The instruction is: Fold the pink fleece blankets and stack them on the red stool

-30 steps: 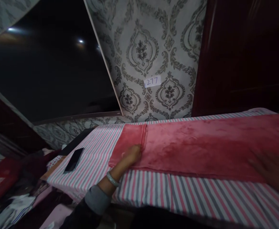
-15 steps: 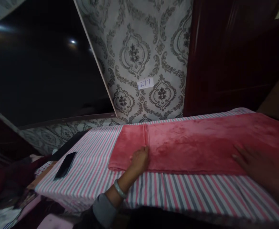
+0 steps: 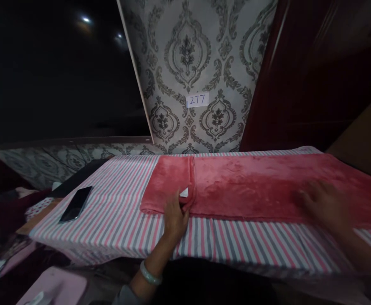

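Note:
A red plush blanket [image 3: 255, 186] lies in a long strip on the striped cloth, its left end folded over into a thicker flap. My left hand [image 3: 175, 218], with a bangle on the wrist, grips the near corner of that flap, fingers closed on the fabric. A small white label [image 3: 184, 192] sticks out just above its fingers. Over the right half of the blanket is my right hand [image 3: 327, 207], smeared by motion; whether its fingers touch the plush cannot be made out.
A striped cloth [image 3: 118, 195] covers the table, with a black phone [image 3: 76, 204] on its left part. Behind stand a large dark television [image 3: 61, 84] and a patterned wall with a paper marked 277 [image 3: 197, 100]. A pink stool [image 3: 56, 288] is at lower left.
My left hand has shifted slightly toward the near left, and the white label now shows. My right hand has moved over the blanket and is more blurred. The camera view has shifted.

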`<state>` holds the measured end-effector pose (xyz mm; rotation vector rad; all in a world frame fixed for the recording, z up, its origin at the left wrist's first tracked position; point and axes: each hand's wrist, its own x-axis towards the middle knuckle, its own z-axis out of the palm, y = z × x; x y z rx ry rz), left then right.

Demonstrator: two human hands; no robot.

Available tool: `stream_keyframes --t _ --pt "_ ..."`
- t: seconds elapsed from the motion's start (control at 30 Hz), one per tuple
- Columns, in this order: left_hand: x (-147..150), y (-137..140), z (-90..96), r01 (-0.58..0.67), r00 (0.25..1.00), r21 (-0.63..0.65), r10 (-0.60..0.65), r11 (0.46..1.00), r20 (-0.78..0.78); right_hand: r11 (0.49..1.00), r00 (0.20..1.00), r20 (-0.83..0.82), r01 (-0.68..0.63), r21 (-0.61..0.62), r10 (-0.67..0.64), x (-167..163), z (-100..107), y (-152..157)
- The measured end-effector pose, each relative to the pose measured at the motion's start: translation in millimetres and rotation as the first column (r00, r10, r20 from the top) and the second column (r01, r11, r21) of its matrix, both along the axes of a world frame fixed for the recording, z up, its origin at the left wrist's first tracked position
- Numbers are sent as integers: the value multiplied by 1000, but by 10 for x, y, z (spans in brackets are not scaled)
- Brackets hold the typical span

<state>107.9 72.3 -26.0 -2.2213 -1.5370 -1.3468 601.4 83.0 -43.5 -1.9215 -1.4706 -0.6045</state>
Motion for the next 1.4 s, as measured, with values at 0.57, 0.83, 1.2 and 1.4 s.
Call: stream_keyframes --t 0.57,0.83,1.2,1.4 --pt "-2 -63 -30 -64 977 44 71 997 -199 710 344 -863 -704 24 370 -3239 404 1596" --pt "-74 28 156 48 972 -81 -65 996 -226 701 369 -787 -705 109 494 -3578 480 1848" --pt "562 117 61 163 906 -88 -184 983 -381 785 500 -732 -614 78 463 -2886 343 1821" --pt "564 102 -106 167 909 -30 -166 985 -382 778 509 -737 -627 36 445 -2840 177 1759"
